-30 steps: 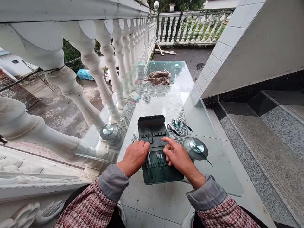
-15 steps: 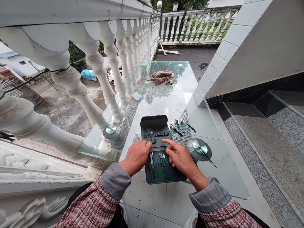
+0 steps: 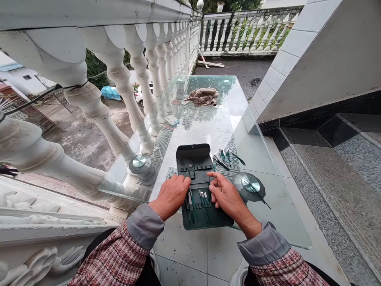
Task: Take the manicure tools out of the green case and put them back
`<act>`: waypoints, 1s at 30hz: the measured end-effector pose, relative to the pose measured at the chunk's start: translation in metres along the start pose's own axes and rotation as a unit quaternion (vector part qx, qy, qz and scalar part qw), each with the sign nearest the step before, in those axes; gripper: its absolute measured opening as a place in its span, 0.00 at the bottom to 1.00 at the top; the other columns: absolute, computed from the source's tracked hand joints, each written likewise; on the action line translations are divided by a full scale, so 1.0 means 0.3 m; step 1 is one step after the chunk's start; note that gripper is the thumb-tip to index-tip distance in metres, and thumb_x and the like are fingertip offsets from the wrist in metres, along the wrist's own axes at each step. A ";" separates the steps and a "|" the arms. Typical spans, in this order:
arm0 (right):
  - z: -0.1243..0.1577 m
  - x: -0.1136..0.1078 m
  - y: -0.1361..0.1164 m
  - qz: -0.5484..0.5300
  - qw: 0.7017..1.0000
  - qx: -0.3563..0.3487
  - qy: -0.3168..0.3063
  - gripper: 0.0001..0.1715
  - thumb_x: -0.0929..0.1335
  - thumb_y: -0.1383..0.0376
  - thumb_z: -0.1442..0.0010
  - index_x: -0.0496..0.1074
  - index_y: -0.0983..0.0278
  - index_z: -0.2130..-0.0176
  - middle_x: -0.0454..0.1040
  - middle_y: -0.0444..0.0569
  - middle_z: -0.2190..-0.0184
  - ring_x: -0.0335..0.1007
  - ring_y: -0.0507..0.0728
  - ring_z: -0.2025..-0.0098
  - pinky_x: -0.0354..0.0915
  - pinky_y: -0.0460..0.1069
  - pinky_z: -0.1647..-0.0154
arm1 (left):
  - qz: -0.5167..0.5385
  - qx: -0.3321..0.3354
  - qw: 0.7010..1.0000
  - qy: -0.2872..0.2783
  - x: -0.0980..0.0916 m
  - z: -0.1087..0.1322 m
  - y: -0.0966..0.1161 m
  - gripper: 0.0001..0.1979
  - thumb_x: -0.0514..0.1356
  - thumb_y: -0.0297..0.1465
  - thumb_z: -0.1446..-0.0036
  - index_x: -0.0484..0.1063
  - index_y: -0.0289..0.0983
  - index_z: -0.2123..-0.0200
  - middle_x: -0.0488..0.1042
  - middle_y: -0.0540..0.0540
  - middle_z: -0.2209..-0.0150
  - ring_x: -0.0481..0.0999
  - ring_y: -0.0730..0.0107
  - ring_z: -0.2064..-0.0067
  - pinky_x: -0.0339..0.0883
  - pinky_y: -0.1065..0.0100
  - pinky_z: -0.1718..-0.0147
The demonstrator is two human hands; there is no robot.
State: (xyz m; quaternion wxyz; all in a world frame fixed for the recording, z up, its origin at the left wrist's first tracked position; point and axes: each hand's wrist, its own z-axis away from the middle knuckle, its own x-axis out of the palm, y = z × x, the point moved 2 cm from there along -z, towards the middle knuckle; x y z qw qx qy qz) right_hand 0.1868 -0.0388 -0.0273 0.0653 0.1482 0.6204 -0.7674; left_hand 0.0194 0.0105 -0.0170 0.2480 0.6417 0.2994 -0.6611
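Observation:
A dark manicure case (image 3: pixel 193 221) lies unfolded on the glass table, its lower half holding several slim green-handled tools (image 3: pixel 204 202) in loops. The loops on its upper half (image 3: pixel 202 168) hold nothing. My left hand (image 3: pixel 173 194) is closed on the case's left edge near the fold. Over the right edge is my right hand (image 3: pixel 224 194), index finger reaching left and the other fingers curled; a thin dark piece shows by the fingertips, too small to name. Beyond the case's right side lie nail clippers (image 3: pixel 224 155) and other small tools.
Thin dark sticks (image 3: pixel 257 191) rest above a round table support (image 3: pixel 241 182). Farther along the glass table (image 3: pixel 285 214) are a small box (image 3: pixel 172 120) and a crumpled brown cloth (image 3: pixel 202 97). A white balustrade (image 3: pixel 113 71) runs along the left, stone steps (image 3: pixel 321 159) on the right.
My right hand has shifted very slightly to the right and its fingers have drawn in a little. My left hand and the case stay in place.

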 end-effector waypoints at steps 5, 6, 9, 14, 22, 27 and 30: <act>0.000 0.000 -0.007 0.001 1.000 -0.003 0.000 0.22 0.59 0.62 0.47 0.61 0.60 0.51 0.61 0.35 0.78 0.58 0.45 0.86 0.60 0.43 0.85 | -0.001 0.002 1.000 -0.005 -0.004 -0.001 0.002 0.08 0.47 0.30 0.37 0.64 0.36 0.64 0.67 0.45 0.68 0.67 0.63 0.66 0.61 0.65 0.71; -0.001 -0.001 -0.006 0.003 1.000 -0.004 -0.006 0.22 0.59 0.62 0.47 0.61 0.60 0.52 0.61 0.35 0.78 0.58 0.45 0.85 0.60 0.43 0.85 | -0.002 0.004 1.000 -0.005 -0.004 -0.001 0.002 0.08 0.47 0.30 0.37 0.64 0.36 0.64 0.67 0.45 0.68 0.67 0.63 0.66 0.61 0.65 0.71; -0.006 -0.003 0.003 0.009 1.000 -0.006 -0.026 0.22 0.59 0.63 0.47 0.61 0.60 0.51 0.60 0.35 0.77 0.59 0.45 0.85 0.60 0.43 0.85 | -0.007 0.005 1.000 -0.004 -0.005 -0.001 0.002 0.07 0.47 0.31 0.37 0.63 0.36 0.64 0.68 0.46 0.68 0.67 0.63 0.66 0.61 0.65 0.71; -0.013 -0.009 0.015 0.033 0.998 -0.010 -0.043 0.21 0.59 0.63 0.45 0.61 0.60 0.50 0.61 0.35 0.79 0.58 0.47 0.85 0.60 0.44 0.84 | -0.008 0.003 1.000 -0.004 -0.010 0.001 0.003 0.08 0.47 0.31 0.37 0.63 0.36 0.64 0.67 0.45 0.68 0.67 0.63 0.66 0.61 0.65 0.71; -0.017 -0.014 -0.012 0.217 0.964 -0.152 0.012 0.15 0.60 0.67 0.43 0.69 0.60 0.57 0.70 0.48 0.65 0.66 0.56 0.61 0.62 0.52 0.57 | -0.015 0.003 1.000 -0.004 -0.008 0.000 0.003 0.09 0.46 0.30 0.36 0.63 0.37 0.65 0.67 0.45 0.68 0.66 0.63 0.66 0.61 0.65 0.72; -0.015 -0.025 -0.007 0.214 0.960 -0.177 -0.043 0.12 0.60 0.66 0.41 0.72 0.60 0.63 0.69 0.49 0.65 0.66 0.55 0.61 0.63 0.52 0.57 | -0.017 0.001 1.000 -0.011 -0.009 -0.003 0.001 0.08 0.46 0.29 0.37 0.63 0.37 0.65 0.67 0.46 0.68 0.67 0.62 0.66 0.60 0.65 0.72; -0.008 -0.032 -0.008 0.219 0.955 -0.192 -0.060 0.12 0.60 0.66 0.40 0.72 0.61 0.64 0.69 0.49 0.67 0.66 0.55 0.61 0.63 0.52 0.57 | -0.016 0.001 1.000 -0.007 -0.010 -0.001 0.001 0.08 0.46 0.29 0.37 0.63 0.37 0.64 0.67 0.46 0.68 0.67 0.62 0.66 0.60 0.65 0.73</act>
